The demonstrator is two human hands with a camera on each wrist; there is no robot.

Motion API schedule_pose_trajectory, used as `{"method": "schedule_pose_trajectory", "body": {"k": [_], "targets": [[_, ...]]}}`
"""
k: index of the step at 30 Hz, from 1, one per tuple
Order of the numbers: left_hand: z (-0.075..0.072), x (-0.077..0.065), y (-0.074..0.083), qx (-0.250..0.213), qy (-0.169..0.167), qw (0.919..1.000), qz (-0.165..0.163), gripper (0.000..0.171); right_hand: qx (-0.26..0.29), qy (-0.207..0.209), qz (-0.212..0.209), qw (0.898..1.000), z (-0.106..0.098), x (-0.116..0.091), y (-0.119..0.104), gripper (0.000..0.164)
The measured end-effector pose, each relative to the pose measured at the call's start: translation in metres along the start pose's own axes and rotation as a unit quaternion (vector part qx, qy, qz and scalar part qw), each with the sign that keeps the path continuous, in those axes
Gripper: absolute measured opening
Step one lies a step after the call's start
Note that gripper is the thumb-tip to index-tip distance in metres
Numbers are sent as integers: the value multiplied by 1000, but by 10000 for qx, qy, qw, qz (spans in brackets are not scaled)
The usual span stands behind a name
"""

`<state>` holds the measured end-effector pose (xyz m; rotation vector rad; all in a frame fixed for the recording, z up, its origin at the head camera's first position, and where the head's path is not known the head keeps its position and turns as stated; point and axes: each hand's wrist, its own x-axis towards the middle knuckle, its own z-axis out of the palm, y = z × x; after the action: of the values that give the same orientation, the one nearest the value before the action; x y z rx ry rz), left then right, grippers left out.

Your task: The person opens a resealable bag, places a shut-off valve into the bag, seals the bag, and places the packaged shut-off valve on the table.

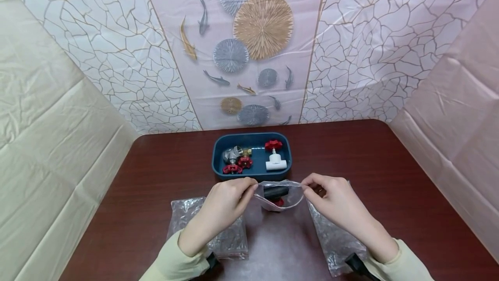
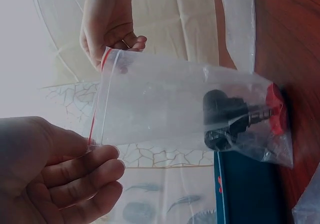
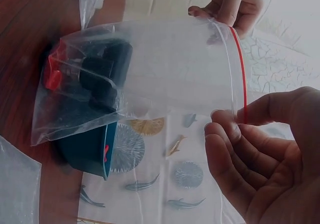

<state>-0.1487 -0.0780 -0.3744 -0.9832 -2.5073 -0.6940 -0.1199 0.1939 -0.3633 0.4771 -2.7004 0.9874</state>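
Between the two hands hangs a clear zip bag with a red line along its mouth. My left hand pinches one corner of the opening between thumb and finger. The opposite corner is pinched by my right hand, and the mouth gapes between them in the head view. Inside, at the bottom, lies a black valve with a red handwheel pointing down, close over the table in the left wrist view. The other fingers of both hands are loosely bent beside the bag.
Behind the bag stands a blue tray with a white valve and several metal valves with red handwheels. Flat clear bags lie at left and right under the forearms. Cloth walls surround the dark red table.
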Motion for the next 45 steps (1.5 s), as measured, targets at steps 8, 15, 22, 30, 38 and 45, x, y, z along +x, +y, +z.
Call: {"method": "schedule_pose_trajectory", "body": {"k": [8, 15, 22, 30, 38, 45], "targets": [[-2, -1, 1, -42, 34, 10000, 17, 11, 21, -33, -7, 10000, -1, -2, 0, 13], [0, -7, 1, -207, -51, 9998, 61, 20, 6, 12, -5, 10000, -1, -4, 2, 13], [4, -18, -5, -386, -252, 9975, 540, 29, -8, 50, 15, 10000, -1, -5, 3, 12], [8, -18, -6, -242, -15, 9974, 673, 12, 176, -236, 115, 9995, -3, -7, 4, 10], [11, -18, -8, -120, 229, 9974, 667, 7, -24, -549, -584, 9968, -9, -15, 16, 24], [11, -17, -8, -135, 247, 9983, 507, 9, 94, -526, -975, 9938, -11, -20, 24, 33]]}}
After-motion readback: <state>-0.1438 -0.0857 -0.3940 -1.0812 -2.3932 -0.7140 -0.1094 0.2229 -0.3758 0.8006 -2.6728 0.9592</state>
